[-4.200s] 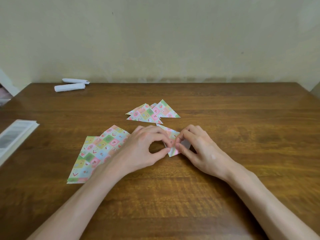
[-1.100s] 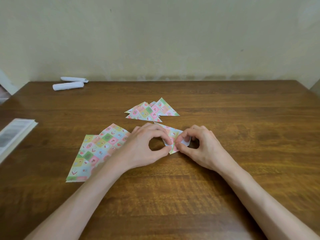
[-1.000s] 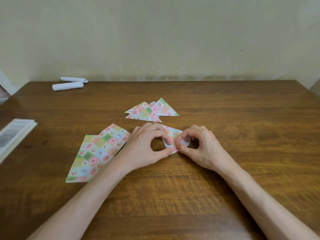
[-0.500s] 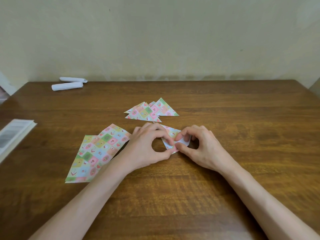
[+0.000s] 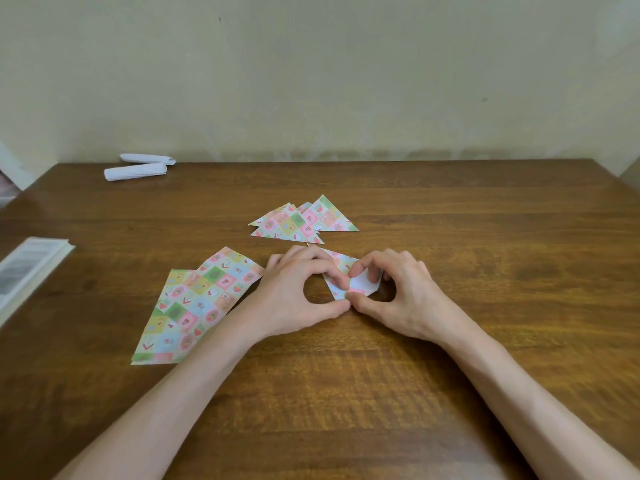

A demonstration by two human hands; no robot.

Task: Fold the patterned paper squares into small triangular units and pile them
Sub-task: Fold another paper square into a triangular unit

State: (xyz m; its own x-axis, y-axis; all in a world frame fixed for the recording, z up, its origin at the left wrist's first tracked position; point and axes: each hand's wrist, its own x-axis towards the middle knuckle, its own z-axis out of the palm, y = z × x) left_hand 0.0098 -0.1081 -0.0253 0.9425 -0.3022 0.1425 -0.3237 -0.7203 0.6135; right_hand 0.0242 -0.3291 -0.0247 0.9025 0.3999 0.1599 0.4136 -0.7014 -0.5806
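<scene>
A small, partly folded patterned paper [image 5: 360,284] lies on the wooden table [image 5: 485,237] between my hands, its white underside showing. My left hand [image 5: 294,292] pinches its left edge between thumb and forefinger. My right hand [image 5: 398,292] pinches its right and lower part the same way. Behind them lies a pile of folded patterned triangles [image 5: 304,221]. To the left lies a stack of flat patterned paper squares [image 5: 194,306], its right corner hidden under my left wrist.
Two white paper rolls [image 5: 138,168] lie at the table's far left corner. A book or booklet [image 5: 27,271] rests at the left edge. A pale wall runs behind the table.
My fingers have shifted slightly on the small paper, turning up more of its white underside. The pile and the flat squares have not moved.
</scene>
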